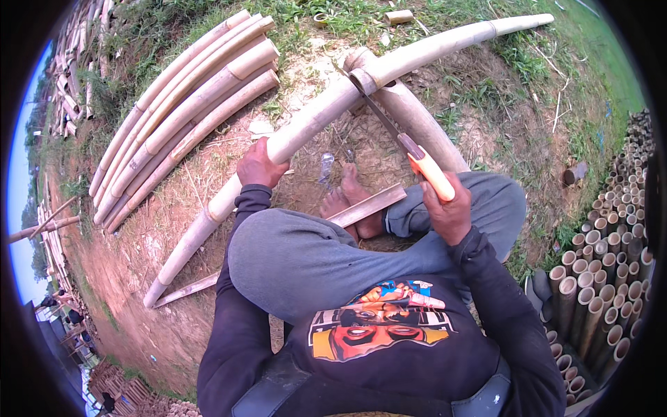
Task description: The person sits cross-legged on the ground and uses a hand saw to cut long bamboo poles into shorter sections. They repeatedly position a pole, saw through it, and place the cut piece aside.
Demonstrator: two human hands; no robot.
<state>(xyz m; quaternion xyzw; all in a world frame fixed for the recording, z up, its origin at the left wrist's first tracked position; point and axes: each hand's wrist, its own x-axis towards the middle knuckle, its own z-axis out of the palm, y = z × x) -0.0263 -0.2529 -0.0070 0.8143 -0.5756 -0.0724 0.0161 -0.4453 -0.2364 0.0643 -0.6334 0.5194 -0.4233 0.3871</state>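
Note:
A long pale bamboo pole point(313, 118) slants across the view from lower left to upper right. My left hand point(262, 165) is wrapped round it near its middle. In my right hand point(448, 212) is the orange handle of a handsaw point(429, 172), held above my right shin. The saw's blade reaches up and left to the pole, where a dark gap and ring-like edge show. How deep the cut goes, I cannot tell. Beneath that spot a thicker bamboo log point(420, 125) supports the pole. A split bamboo strip point(372, 207) lies across my bare feet point(353, 186).
Several cut bamboo poles point(198, 111) lie side by side at upper left. Many upright bamboo tubes point(597, 292) stand packed at the right. A short bamboo offcut point(398, 17) rests on the grass at the top, and a dark one point(575, 173) lies right of my knee.

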